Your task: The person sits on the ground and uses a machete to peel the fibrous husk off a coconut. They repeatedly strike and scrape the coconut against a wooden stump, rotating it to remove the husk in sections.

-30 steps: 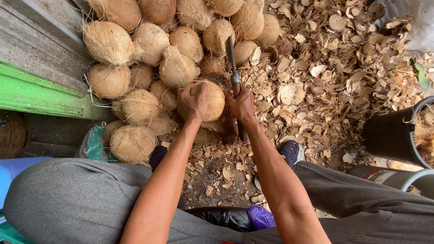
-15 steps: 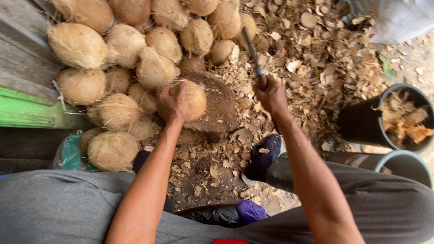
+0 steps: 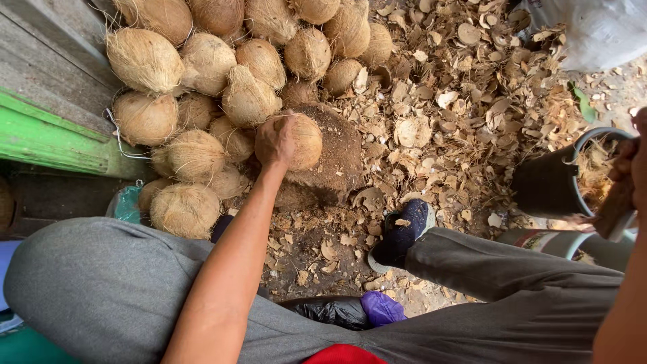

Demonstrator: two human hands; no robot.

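My left hand (image 3: 275,139) grips a husked brown coconut (image 3: 304,140) and holds it on a dark wooden chopping block (image 3: 337,158). My right hand (image 3: 632,162) is raised at the far right edge of the view, closed around the wooden handle of a chopping knife (image 3: 614,210); its blade is out of sight. The two hands are far apart.
A heap of several fibrous coconuts (image 3: 202,87) lies to the left and behind the block, against a green board (image 3: 54,138). Shell chips (image 3: 458,101) cover the ground. A black bucket (image 3: 549,182) stands at right, a white sack (image 3: 600,30) top right. My shoe (image 3: 404,232) rests near the block.
My right hand has swung the knife up and away from the coconut to the far right edge. The left hand still holds the coconut on the block.
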